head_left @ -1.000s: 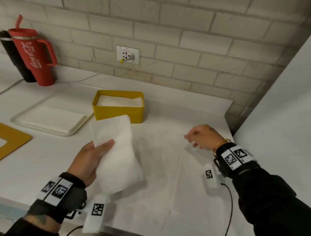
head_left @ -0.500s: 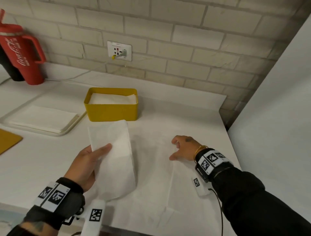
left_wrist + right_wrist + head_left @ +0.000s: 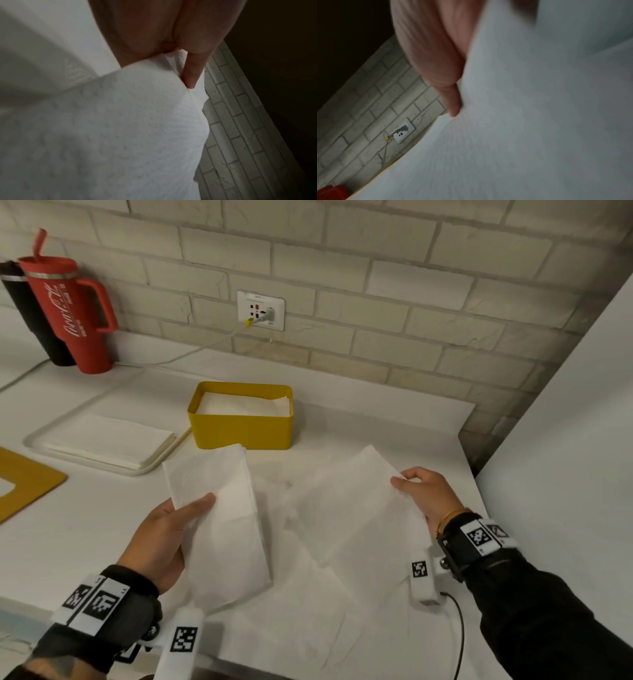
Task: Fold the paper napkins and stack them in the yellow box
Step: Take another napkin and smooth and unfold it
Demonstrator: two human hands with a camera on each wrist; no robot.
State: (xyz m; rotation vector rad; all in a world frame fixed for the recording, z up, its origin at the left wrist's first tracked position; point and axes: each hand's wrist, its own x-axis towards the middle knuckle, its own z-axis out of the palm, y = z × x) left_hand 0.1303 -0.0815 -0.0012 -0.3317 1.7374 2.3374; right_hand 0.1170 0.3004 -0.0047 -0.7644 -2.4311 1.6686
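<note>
The yellow box [image 3: 243,433] stands at the back middle of the counter with folded white napkins [image 3: 245,405] inside. My left hand [image 3: 178,525] holds a folded napkin [image 3: 222,525] above the counter in front of the box, thumb on top. The left wrist view shows that folded napkin [image 3: 120,135] under my thumb. My right hand [image 3: 407,484] pinches the right edge of an unfolded napkin [image 3: 349,508] and lifts that side off the counter. In the right wrist view the unfolded napkin [image 3: 522,121] fills the frame beside my fingers [image 3: 453,105].
A white tray [image 3: 150,467] with flat napkins [image 3: 109,440] lies left of the box. A red tumbler [image 3: 68,313] and a black bottle [image 3: 30,313] stand at the back left. A yellow board [image 3: 24,484] lies at the left edge. A white cabinet wall [image 3: 565,474] closes the right side.
My right hand took the unfolded napkin's right edge and raised it off the counter. My left hand kept hold of the folded napkin, roughly in place.
</note>
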